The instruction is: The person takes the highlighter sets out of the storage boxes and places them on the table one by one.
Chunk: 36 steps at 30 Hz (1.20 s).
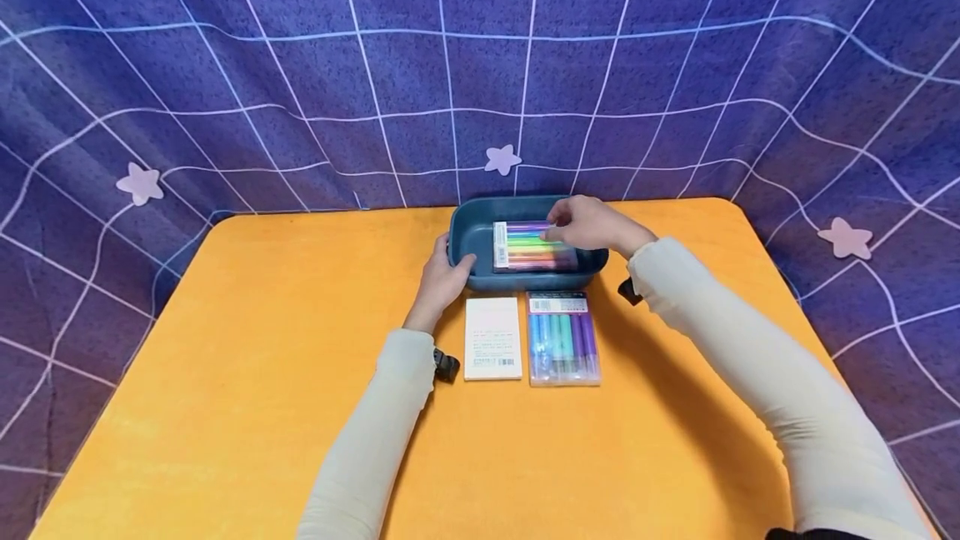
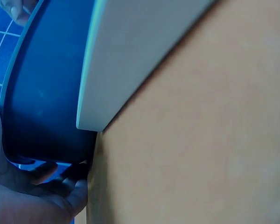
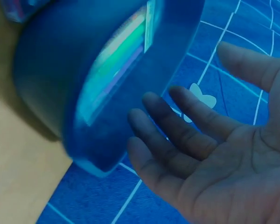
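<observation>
A dark teal bin [image 1: 467,233] stands at the far middle of the orange table [image 1: 262,373]. A clear pack of rainbow-coloured markers [image 1: 525,248] lies inside it. My left hand [image 1: 448,269] grips the bin's near left corner, thumb over the rim; the left wrist view shows its fingers [image 2: 60,179] against the bin wall [image 2: 42,93]. My right hand [image 1: 588,223] hovers over the pack's right end. In the right wrist view that hand [image 3: 214,154] is open and holds nothing, just beside the bin [image 3: 51,79] and the pack [image 3: 116,60].
A white flat box [image 1: 492,338] and a second marker pack [image 1: 562,340] in blue and purple shades lie side by side just in front of the bin. The white box [image 2: 130,46] almost touches the bin. A purple grid-patterned cloth [image 1: 480,65] backs the table.
</observation>
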{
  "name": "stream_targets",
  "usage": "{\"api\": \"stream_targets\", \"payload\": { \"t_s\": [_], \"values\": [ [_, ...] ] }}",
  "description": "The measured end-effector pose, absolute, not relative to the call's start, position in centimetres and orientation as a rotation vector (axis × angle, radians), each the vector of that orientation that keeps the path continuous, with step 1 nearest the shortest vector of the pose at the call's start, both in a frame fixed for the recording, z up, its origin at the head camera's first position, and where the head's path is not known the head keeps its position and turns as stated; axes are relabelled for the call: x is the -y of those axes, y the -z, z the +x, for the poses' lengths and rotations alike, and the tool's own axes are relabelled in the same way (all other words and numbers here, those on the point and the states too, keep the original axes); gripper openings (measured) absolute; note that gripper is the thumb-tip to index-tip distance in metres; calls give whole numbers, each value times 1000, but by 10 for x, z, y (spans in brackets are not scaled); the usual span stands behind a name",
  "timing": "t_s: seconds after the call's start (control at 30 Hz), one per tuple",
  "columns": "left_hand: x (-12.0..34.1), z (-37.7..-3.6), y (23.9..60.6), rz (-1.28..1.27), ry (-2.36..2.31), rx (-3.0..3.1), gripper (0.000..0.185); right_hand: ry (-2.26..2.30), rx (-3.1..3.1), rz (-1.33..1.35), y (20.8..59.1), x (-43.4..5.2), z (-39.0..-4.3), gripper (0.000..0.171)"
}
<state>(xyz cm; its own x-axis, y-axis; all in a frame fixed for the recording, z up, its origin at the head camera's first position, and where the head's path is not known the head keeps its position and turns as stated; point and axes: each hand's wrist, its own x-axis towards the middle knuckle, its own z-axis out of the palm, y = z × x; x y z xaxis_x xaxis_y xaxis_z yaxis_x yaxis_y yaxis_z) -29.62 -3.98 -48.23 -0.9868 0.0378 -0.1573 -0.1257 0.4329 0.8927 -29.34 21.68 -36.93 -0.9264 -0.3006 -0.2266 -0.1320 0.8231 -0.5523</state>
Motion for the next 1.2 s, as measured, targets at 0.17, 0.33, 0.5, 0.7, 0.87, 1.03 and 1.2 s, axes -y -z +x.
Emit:
{"api": "stream_targets", "payload": {
  "t_s": [0.17, 0.33, 0.5, 0.7, 0.87, 1.03, 1.2],
  "values": [
    [39, -296, 483, -80, -1585, -2522, 65, 727, -2673, -307, 364, -206, -305, 52],
    [38, -296, 483, -83, -1597, -2526, 65, 699, -2660, -300, 363, -200, -315, 54],
    [38, -293, 483, -113, -1556, -2506, 66, 676, -2637, -282, 369, -196, -321, 55],
    [39, -295, 483, -111, -1572, -2515, 67, 679, -2639, -286, 373, -192, -328, 56],
    [39, -297, 482, -114, -1575, -2516, 67, 678, -2606, -263, 375, -188, -333, 59],
    [39, -297, 481, -122, -1559, -2516, 68, 642, -2588, -265, 378, -187, -336, 60],
    [39, -296, 481, -122, -1563, -2520, 67, 653, -2593, -251, 382, -188, -341, 61]
  ]
}}
